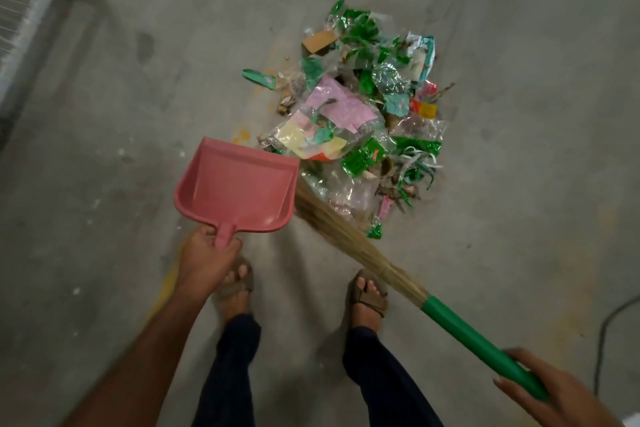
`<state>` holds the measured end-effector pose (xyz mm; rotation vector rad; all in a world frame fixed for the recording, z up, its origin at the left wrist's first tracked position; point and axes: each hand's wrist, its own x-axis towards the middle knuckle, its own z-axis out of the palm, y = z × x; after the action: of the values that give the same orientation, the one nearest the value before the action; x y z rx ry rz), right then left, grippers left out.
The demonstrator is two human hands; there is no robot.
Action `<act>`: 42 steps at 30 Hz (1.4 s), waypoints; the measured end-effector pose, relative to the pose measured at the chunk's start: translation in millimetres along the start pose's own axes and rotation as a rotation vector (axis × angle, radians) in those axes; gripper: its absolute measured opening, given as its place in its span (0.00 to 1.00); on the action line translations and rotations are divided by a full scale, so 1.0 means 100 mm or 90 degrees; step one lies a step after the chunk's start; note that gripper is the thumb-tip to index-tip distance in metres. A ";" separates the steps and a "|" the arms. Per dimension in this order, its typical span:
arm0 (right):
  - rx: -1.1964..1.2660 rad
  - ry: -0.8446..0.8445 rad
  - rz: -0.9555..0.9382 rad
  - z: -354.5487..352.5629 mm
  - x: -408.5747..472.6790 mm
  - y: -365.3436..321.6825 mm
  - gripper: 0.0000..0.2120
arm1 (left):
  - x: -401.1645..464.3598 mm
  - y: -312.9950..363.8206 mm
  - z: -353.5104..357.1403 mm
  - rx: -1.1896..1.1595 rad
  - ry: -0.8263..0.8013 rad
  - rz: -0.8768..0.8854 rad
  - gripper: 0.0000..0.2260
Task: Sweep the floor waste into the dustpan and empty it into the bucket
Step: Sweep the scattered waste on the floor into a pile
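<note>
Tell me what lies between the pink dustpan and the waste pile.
In the head view, the broom's straw bristles lie between the dustpan and the waste pile.

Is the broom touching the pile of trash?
Touching. The head view shows the broom bristles lying against the near edge of the trash pile, with no floor showing between them.

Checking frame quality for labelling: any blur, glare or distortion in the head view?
Head view: broom bristles and right hand motion-blurred; dustpan and left hand fairly sharp; waste pile readable, small glints on clear plastic; light soft, shadows faint; wide-angle bending at the edges, seen on the railing upper left.
</note>
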<state>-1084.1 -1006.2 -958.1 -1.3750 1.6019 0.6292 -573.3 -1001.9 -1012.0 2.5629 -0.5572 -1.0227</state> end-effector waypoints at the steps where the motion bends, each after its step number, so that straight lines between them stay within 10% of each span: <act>1: 0.007 -0.013 0.007 0.04 -0.05 -0.03 0.27 | 0.05 0.01 -0.03 0.007 -0.001 0.002 0.08; 13: 0.111 -0.053 0.100 1.01 -0.57 -1.10 0.43 | 0.81 -0.25 -1.07 0.112 -0.047 0.103 0.11; 18: 0.108 0.089 0.099 1.47 -0.83 -1.69 0.24 | 1.35 -0.54 -1.51 0.254 -0.077 0.131 0.15; 42: 0.158 0.219 0.128 2.21 -0.51 -2.21 0.19 | 1.85 -0.93 -1.17 0.388 -0.089 0.111 0.16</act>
<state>-808.5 -852.2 -977.3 -1.1913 2.0363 0.3022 -345.5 -989.4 -1078.8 2.8792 -1.2753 -1.1028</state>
